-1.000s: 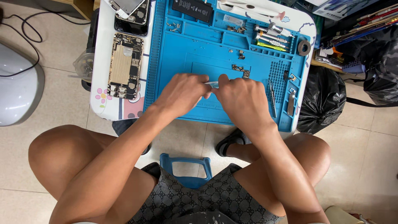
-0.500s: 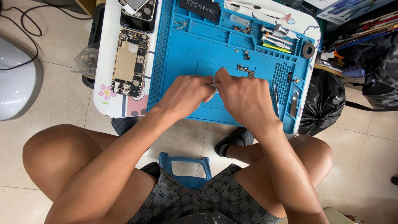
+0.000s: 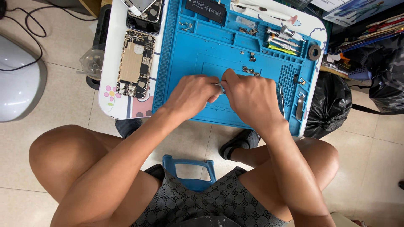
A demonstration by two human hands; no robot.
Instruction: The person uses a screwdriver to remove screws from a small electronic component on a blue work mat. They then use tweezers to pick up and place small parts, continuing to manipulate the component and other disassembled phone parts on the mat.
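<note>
Compared with the frame from a second ago, both hands sit a little lower in my view and the opened phone body [image 3: 135, 64] lies fully in sight on the counter [image 3: 110, 63]; the hands themselves are in the same meeting pose. My left hand [image 3: 191, 94] and my right hand [image 3: 252, 98] come together over the middle of the blue work mat [image 3: 185, 54]. Between them I see a small silvery metal part [image 3: 220, 88], just above the mat. The fingers of both hands are closed around it, pinching from the two sides, but most of the part is hidden, so I cannot tell its full shape.

I judge that this part is very light, thin and stiff, and easy to bend or to lose, because it looks smooth and slippery. It is better to hold it by the edges with the fingertips, not on the flat face.

Near the right hand, tweezers [image 3: 281, 98] lie on the mat, and small screws [image 3: 185, 26] rest in a tray compartment at the far side. A black battery [image 3: 206, 9] lies at the top.
</note>
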